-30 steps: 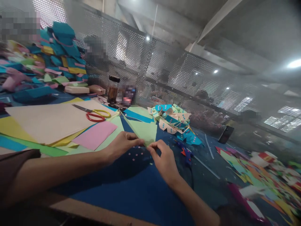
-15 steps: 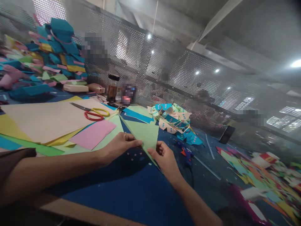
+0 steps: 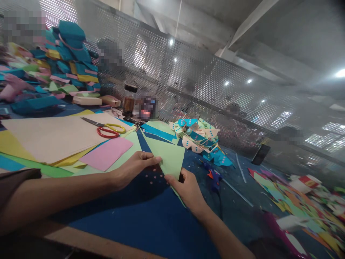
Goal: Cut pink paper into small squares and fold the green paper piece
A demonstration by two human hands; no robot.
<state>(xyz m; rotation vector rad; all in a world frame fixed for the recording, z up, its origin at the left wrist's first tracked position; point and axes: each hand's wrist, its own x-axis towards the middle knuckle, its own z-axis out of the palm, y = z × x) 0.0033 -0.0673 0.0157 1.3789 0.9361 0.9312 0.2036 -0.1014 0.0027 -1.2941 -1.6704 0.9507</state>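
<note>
A folded sheet of light green paper (image 3: 168, 156) is held above the blue tabletop (image 3: 129, 223). My left hand (image 3: 141, 163) pinches its left edge between thumb and fingers. Lower down, my right hand (image 3: 187, 187) grips the bottom part, thumb on the near face and fingers behind it. A narrow tip of the paper sticks out below the right hand. Left of my hands lies a pink paper piece (image 3: 107, 154) on green paper. Scissors (image 3: 107, 129) with one red and one yellow handle rest on cream sheets (image 3: 54, 136).
A glue gun (image 3: 212, 176) with its cord lies right of my hands. Behind it sits a pile of dotted folded paper pieces (image 3: 199, 135). A jar (image 3: 129, 100) stands by the mesh partition (image 3: 194, 75). Paper scraps (image 3: 291, 194) cover the right side; folded shapes (image 3: 72, 54) are heaped at left.
The green paper has turned so that more of its face shows, and its upper part has shifted slightly right. My right hand has moved a little downward along it.
</note>
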